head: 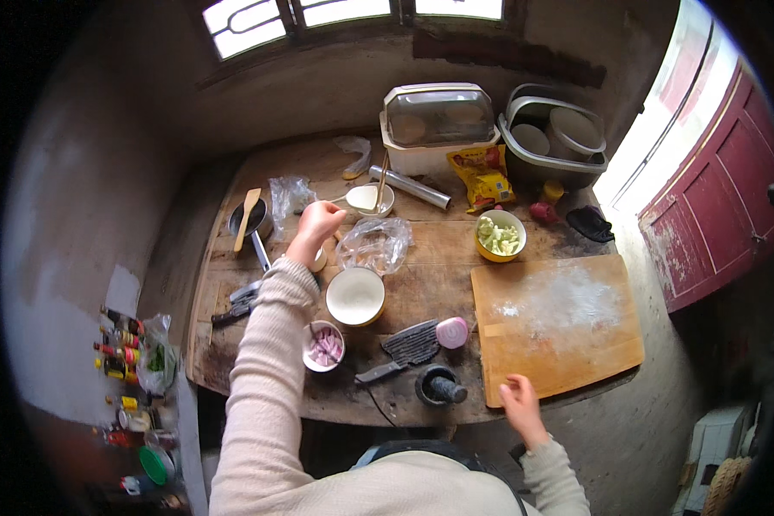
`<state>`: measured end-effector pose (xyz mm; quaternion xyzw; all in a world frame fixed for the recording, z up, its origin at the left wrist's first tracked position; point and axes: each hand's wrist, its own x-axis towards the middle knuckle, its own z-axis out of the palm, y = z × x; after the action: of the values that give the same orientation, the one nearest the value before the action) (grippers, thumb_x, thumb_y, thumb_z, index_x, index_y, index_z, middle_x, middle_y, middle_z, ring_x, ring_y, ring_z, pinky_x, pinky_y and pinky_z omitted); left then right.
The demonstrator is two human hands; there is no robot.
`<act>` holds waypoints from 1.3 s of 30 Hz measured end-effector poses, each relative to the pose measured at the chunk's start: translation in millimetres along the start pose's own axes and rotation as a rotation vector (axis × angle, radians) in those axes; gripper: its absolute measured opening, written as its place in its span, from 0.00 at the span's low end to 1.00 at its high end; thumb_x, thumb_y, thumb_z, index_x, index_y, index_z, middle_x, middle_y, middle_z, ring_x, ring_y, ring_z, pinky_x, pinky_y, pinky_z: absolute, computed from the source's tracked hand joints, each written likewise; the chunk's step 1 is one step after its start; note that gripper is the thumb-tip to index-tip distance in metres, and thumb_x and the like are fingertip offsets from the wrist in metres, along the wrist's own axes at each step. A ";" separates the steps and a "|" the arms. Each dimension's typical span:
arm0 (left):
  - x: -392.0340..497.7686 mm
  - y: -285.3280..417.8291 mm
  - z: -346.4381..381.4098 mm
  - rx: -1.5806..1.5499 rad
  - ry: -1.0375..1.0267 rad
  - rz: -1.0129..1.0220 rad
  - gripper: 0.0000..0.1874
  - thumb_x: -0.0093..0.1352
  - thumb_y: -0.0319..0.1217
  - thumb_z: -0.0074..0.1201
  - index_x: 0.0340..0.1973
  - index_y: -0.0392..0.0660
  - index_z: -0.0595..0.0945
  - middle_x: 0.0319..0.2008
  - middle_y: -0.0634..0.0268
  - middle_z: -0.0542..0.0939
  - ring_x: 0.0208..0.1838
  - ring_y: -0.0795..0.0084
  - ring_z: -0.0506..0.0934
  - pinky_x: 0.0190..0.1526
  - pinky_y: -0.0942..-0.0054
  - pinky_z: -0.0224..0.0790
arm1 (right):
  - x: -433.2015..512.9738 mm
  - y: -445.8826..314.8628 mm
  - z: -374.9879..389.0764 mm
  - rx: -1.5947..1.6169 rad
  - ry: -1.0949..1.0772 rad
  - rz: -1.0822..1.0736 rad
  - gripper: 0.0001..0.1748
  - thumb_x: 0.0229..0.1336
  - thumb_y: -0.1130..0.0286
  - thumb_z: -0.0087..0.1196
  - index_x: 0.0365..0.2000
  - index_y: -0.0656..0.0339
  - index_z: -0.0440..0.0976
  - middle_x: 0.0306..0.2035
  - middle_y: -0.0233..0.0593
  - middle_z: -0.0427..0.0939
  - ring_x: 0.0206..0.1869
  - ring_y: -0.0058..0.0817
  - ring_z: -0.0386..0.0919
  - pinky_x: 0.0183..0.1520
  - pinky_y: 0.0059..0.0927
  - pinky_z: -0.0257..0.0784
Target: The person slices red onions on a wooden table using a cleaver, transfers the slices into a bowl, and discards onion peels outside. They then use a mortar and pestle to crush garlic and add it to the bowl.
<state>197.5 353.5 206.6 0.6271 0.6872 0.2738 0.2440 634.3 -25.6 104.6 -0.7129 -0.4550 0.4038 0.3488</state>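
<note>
My left hand (pixel 320 222) is closed on the handle of a white spoon (pixel 362 198), whose bowl rests over a small white bowl (pixel 387 208) with chopsticks (pixel 382 180) in it. Just right of my wrist lies a crumpled clear plastic bag (pixel 380 245); nearer me stands an empty yellow-sided bowl (pixel 355 296). Close to the near left edge of a floured wooden board (pixel 555 361), my right hand (pixel 521 403) hangs with fingers slightly curled and nothing seen in it.
A bowl of chopped onion (pixel 324 346), a cleaver (pixel 413 342), a halved onion (pixel 452 333) and a mortar with pestle (pixel 440 386) stand near the front edge. A saucepan (pixel 262 222) is at left. Behind are a foil roll (pixel 413 187), a yellow packet (pixel 482 177) and a bowl of chopped vegetable (pixel 500 236).
</note>
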 end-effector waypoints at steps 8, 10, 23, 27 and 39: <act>144.1 -22.0 108.2 0.233 -0.174 -0.147 0.18 0.62 0.41 0.58 0.44 0.49 0.89 0.46 0.49 0.86 0.53 0.54 0.83 0.58 0.62 0.73 | -117.2 40.7 -43.2 0.286 0.494 0.560 0.15 0.70 0.68 0.52 0.54 0.58 0.68 0.34 0.29 0.74 0.27 0.14 0.72 0.24 0.16 0.65; 159.5 -20.8 129.8 0.312 -0.031 -0.141 0.22 0.62 0.42 0.59 0.50 0.50 0.87 0.53 0.46 0.82 0.59 0.51 0.79 0.62 0.60 0.70 | -147.9 52.5 -41.8 0.278 0.562 0.621 0.14 0.71 0.70 0.51 0.54 0.57 0.67 0.34 0.31 0.73 0.26 0.17 0.73 0.24 0.18 0.66; 202.4 -17.4 206.3 0.596 0.235 -0.129 0.14 0.68 0.33 0.55 0.48 0.46 0.82 0.53 0.53 0.78 0.59 0.51 0.75 0.58 0.53 0.71 | -267.9 79.5 -19.1 0.166 0.766 0.764 0.19 0.67 0.69 0.59 0.56 0.57 0.72 0.41 0.34 0.80 0.36 0.23 0.77 0.37 0.26 0.75; 199.7 -18.6 207.9 0.555 0.346 -0.129 0.12 0.68 0.33 0.54 0.46 0.43 0.79 0.51 0.50 0.81 0.56 0.48 0.78 0.55 0.51 0.72 | -259.9 81.3 -24.9 0.199 0.768 0.821 0.17 0.68 0.71 0.56 0.55 0.57 0.71 0.39 0.32 0.78 0.34 0.21 0.75 0.35 0.25 0.73; 132.3 0.1 87.7 0.286 0.471 -0.136 0.16 0.74 0.36 0.49 0.50 0.37 0.74 0.47 0.42 0.83 0.52 0.41 0.82 0.53 0.48 0.74 | -78.1 -25.1 -50.0 0.247 0.303 0.380 0.14 0.69 0.71 0.56 0.52 0.62 0.72 0.39 0.28 0.77 0.38 0.16 0.75 0.41 0.17 0.71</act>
<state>244.6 491.3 143.6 0.5268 0.7971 0.2952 0.0045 649.5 -96.1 167.9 -0.7898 -0.2029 0.4032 0.4153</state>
